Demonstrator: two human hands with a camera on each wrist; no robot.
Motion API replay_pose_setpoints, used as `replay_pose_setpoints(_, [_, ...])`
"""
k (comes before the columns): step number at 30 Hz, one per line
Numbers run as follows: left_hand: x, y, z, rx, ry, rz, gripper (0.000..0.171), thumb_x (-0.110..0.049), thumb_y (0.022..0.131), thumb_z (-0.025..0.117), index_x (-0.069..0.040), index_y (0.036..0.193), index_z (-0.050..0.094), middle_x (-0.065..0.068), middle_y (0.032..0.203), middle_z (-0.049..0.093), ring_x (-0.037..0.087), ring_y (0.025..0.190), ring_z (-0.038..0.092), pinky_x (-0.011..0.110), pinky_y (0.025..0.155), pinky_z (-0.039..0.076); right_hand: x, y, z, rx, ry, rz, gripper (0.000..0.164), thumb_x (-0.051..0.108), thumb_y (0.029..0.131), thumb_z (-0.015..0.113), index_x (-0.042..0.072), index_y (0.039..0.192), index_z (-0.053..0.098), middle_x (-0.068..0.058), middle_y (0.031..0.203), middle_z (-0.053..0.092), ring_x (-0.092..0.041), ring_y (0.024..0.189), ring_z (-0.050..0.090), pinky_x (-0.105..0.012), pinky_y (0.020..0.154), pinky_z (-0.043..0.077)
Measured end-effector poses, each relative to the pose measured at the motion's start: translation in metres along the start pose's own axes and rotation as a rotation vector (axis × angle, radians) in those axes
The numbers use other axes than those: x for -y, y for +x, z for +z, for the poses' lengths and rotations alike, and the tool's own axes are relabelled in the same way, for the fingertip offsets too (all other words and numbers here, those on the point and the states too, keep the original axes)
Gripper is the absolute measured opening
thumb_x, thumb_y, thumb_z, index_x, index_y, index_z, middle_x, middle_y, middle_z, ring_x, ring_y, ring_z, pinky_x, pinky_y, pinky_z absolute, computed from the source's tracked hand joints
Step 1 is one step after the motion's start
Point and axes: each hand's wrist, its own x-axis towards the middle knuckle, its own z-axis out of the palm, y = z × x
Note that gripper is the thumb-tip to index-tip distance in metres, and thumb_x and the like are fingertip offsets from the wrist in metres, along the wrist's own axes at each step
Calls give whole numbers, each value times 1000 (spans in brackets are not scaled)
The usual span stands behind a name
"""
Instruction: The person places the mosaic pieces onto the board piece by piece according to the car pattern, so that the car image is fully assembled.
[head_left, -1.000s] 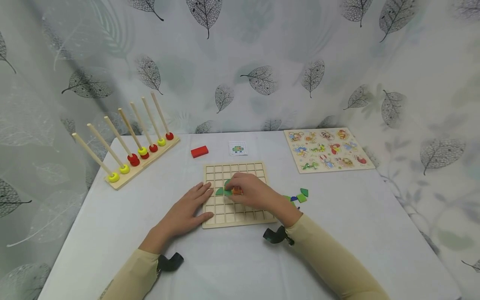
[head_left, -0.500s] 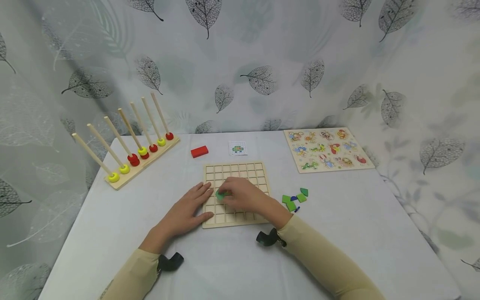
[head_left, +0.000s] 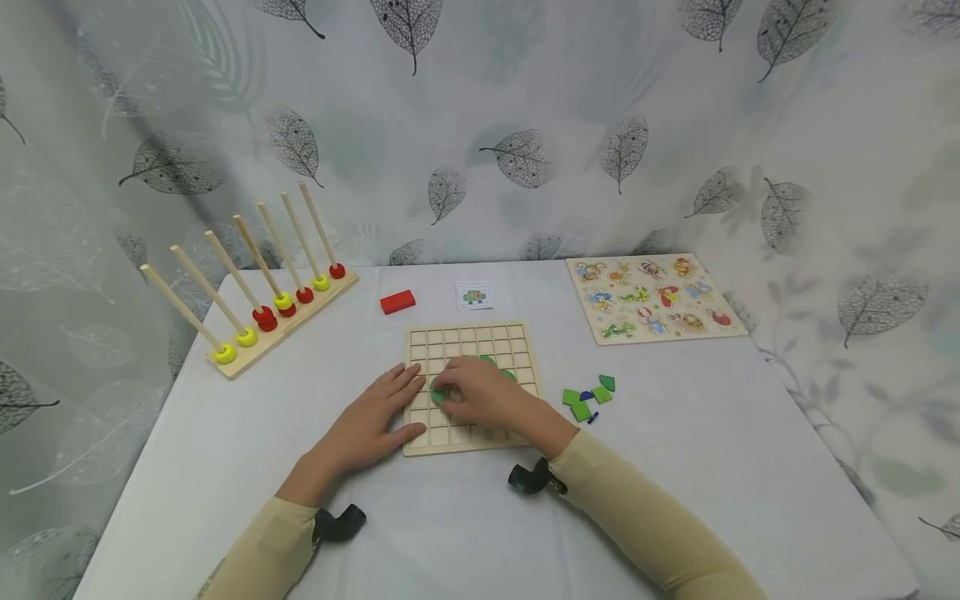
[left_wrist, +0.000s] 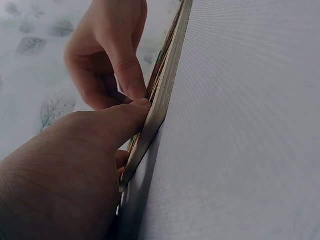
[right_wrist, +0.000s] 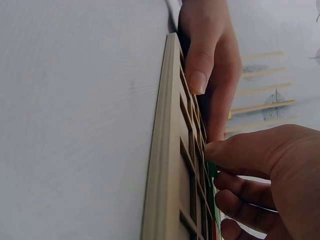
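Observation:
In the head view a wooden grid board (head_left: 450, 442) lies mid-table. Along its left edge my left hand (head_left: 373, 417) rests with fingers straight, and in the left wrist view its thumb (left_wrist: 131, 117) touches the board's edge. My right hand (head_left: 491, 396) reaches over the grid, thumb and fingers pinching a green piece with a rounded edge (head_left: 438, 395) at the left cells. The right wrist view shows a bit of this green piece (right_wrist: 213, 169) at the fingertips. Other green pieces (head_left: 508, 374) sit in the grid behind the right hand, which hides much of them.
Loose green and blue pieces (head_left: 581, 411) lie right of the board. Behind it are a picture card (head_left: 474, 295) and a red block (head_left: 397, 302). A peg stand with red and yellow beads (head_left: 288, 329) stands back left, an insect picture board (head_left: 652, 292) back right.
My right hand has shifted left and slightly nearer over the grid, uncovering the loose pieces at the right. The green piece at its fingertips sits slightly lower. My left hand stays put.

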Motion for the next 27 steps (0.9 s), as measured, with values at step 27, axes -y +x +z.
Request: replay_pose_setpoints(27, [-1,0,-1,-4,2,4,82,-47,102,73,-7,166,44,6,176,32,33,164,22,59,127,29,6,-1,3,-27,-74,38,14,24,101,80,15,111,82,8,94,63,-11,85,55,-26,78,51])
